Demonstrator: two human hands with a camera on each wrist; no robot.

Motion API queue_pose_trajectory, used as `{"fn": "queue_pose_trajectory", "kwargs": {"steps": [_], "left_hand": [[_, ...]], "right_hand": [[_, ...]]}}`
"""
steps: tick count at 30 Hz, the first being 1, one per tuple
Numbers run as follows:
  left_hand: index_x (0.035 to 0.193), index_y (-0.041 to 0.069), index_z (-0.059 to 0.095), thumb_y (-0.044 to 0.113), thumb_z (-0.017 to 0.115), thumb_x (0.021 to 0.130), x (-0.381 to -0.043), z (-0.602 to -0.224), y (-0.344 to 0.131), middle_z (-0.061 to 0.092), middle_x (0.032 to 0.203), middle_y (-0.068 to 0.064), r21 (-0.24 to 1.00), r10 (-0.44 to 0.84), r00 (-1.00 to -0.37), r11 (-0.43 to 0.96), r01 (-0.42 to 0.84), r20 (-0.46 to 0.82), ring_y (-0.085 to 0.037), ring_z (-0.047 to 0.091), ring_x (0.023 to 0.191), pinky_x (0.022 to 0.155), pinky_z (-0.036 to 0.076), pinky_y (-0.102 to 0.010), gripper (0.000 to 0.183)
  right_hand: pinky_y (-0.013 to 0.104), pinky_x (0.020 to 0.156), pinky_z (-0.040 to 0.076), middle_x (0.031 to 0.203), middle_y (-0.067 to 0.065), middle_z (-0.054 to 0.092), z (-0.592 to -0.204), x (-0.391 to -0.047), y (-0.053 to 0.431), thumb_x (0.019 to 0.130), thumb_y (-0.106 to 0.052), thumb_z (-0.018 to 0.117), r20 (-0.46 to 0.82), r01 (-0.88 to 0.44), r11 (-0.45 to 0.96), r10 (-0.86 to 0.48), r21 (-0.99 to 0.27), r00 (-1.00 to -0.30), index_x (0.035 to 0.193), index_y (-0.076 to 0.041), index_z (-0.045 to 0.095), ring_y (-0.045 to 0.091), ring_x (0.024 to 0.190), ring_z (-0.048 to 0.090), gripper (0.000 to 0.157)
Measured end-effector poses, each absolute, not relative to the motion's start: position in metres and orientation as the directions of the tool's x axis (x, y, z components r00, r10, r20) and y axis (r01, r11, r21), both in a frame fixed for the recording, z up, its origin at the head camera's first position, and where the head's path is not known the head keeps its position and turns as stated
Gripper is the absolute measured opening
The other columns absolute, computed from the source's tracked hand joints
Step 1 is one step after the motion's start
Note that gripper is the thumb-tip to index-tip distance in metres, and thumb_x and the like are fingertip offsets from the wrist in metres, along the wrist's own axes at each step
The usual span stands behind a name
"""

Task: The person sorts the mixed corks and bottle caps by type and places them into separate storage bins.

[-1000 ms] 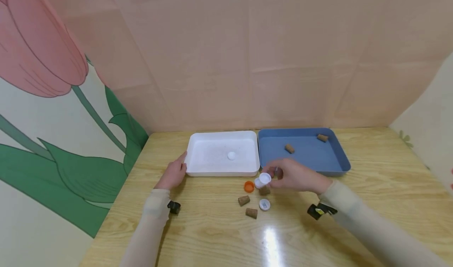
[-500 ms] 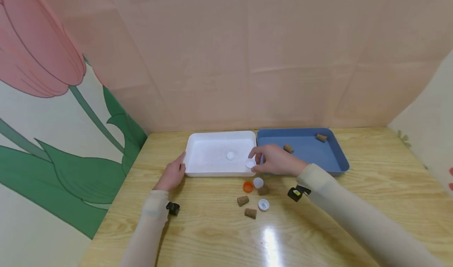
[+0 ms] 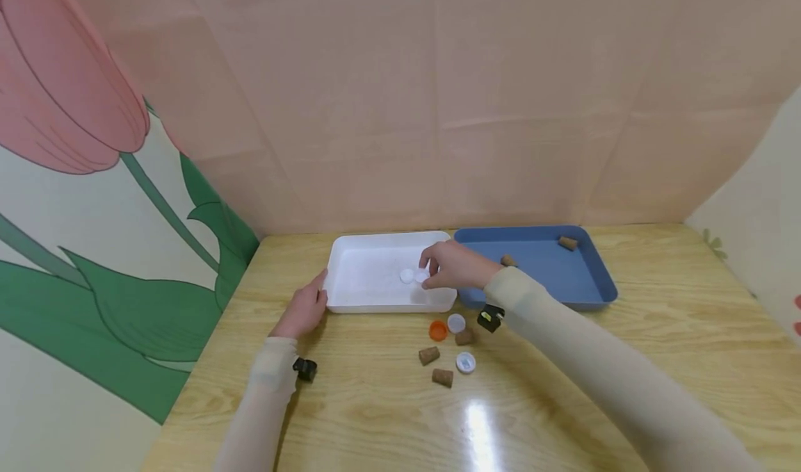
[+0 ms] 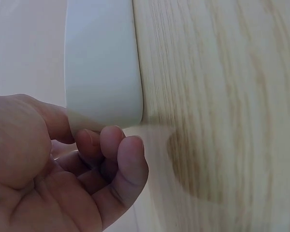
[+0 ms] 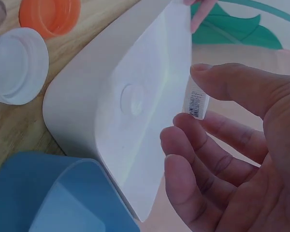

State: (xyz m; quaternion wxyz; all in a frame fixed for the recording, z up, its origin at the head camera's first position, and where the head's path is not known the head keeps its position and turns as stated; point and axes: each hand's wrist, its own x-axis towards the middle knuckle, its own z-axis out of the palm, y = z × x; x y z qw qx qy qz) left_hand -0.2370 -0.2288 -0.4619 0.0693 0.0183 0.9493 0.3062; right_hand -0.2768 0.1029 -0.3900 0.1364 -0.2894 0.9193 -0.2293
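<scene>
head: high, facing forward-down, farthest, takes in white tray [image 3: 366, 263], blue tray [image 3: 557, 270] | left wrist: close, facing left hand [image 4: 63, 169] | right wrist: close, facing right hand [image 5: 237, 145] | shared: white tray, all; blue tray, head/right wrist

It is bright. On my side of the white tray [image 3: 366, 270], a white shine [image 3: 480, 434] glares off the table [image 3: 357, 416] and my right sleeve [image 3: 582, 340] makes a soft shadow. Up close, the tray looks washed out
</scene>
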Motion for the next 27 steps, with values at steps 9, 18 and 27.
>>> {"fn": "queue_pose_trajectory", "kwargs": {"steps": [9,18,27], "left_hand": [[0.159,0.006,0.022,0.017,0.037,0.108,-0.236,-0.462,-0.229,0.059,0.127,-0.022,0.595,0.07,-0.989,0.804,-0.021,-0.129,-0.019,0.047,0.056,0.062,0.046,-0.033,0.055],[0.16,0.008,0.022,0.018,0.037,0.108,-0.236,-0.461,-0.227,0.062,0.105,-0.018,0.601,0.063,-0.987,0.798,-0.038,-0.147,-0.019,0.047,0.057,0.062,0.046,-0.032,0.055],[0.16,0.009,0.022,0.018,0.037,0.108,-0.238,-0.462,-0.228,0.058,0.128,-0.02,0.6,0.058,-0.987,0.799,-0.046,-0.152,-0.019,0.048,0.057,0.062,0.046,-0.032,0.055]], "right_hand": [[0.033,0.072,0.053,0.09,0.004,0.068,-0.405,-0.299,0.087,0.084,-0.022,0.08,-0.184,-0.446,0.777,-0.566,-0.444,-0.804,0.107,-0.004,0.072,0.018,0.08,0.061,0.03],[0.033,0.074,0.048,0.097,0.006,0.064,-0.412,-0.301,0.078,0.081,-0.017,0.081,-0.274,-0.378,0.831,-0.507,-0.409,-0.817,0.101,-0.006,0.071,0.022,0.089,0.056,0.025],[0.032,0.069,0.045,0.096,0.005,0.064,-0.421,-0.303,0.073,0.083,-0.015,0.077,-0.284,-0.377,0.836,-0.503,-0.398,-0.817,0.101,-0.006,0.069,0.022,0.084,0.055,0.022]]}}
